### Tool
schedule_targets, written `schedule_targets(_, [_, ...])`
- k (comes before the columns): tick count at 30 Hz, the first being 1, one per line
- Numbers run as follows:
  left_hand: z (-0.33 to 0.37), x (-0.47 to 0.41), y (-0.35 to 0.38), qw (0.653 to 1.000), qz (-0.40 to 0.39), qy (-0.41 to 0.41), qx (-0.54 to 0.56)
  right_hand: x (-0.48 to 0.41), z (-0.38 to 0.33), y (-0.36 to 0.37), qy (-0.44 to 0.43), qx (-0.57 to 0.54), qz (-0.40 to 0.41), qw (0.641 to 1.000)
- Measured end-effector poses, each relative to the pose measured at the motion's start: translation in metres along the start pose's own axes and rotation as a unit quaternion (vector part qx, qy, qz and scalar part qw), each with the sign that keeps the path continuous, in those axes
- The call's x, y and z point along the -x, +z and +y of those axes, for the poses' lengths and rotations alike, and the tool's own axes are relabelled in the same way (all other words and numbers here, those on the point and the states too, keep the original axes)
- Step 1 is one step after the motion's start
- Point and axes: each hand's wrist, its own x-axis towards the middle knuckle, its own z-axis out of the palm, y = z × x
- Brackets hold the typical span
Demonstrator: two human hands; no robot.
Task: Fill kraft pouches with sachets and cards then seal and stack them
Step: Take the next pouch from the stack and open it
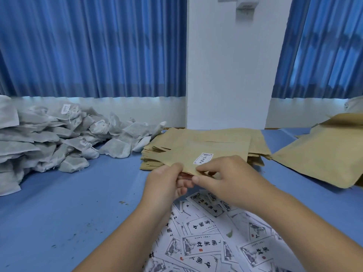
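Top pouch (pixel 212 148): brown paper, lying flat on the stack of pouches (pixel 155 154), with a small white label (pixel 203 158) close to its near edge. That near edge is held by both hands and overhangs the stack toward the person.

Left hand (pixel 167 185): pinches the near-left corner of the top pouch, thumb on top and fingers curled beneath. Right hand (pixel 227 179): pinches the same edge just right of the left hand, thumb and forefinger closed on the paper. The two hands almost touch. Whether the pouch mouth is parted cannot be told.

Stack edges: left side fanned and uneven, many sheet corners showing; far edge lies near the foot of the white pillar (pixel 225 75).

Left of the stack: a heap of grey-white sachets (pixel 59 142), its nearest bags touching or just beside the stack's far-left corner. Right of the stack: loose pouches (pixel 322 154), larger in view, just beside the stack's right edge and running out of view.

Nearer than the stack, under the forearms: printed cards (pixel 206 242) scattered and overlapping, running out of view at the bottom.

Open room: bare blue table (pixel 68 213) near-left of the stack, in front of the sachets, with a few dark crumbs (pixel 123 202). A narrower bare strip lies near-right, between cards and loose pouches.

Behind the stack: blue curtains (pixel 88 46) on both sides of the pillar.
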Motion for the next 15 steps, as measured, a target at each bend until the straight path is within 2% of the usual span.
schedule_targets(6, [-0.008, -0.007, -0.011, 0.993, -0.096, 0.062, 0.037, -0.001, 0.003, -0.009, 0.071, -0.23, -0.025, 0.97])
schedule_targets(15, [-0.012, -0.008, -0.013, 0.993, -0.086, 0.068, 0.044, 0.0, 0.004, -0.011, 0.095, -0.255, -0.031, 0.962])
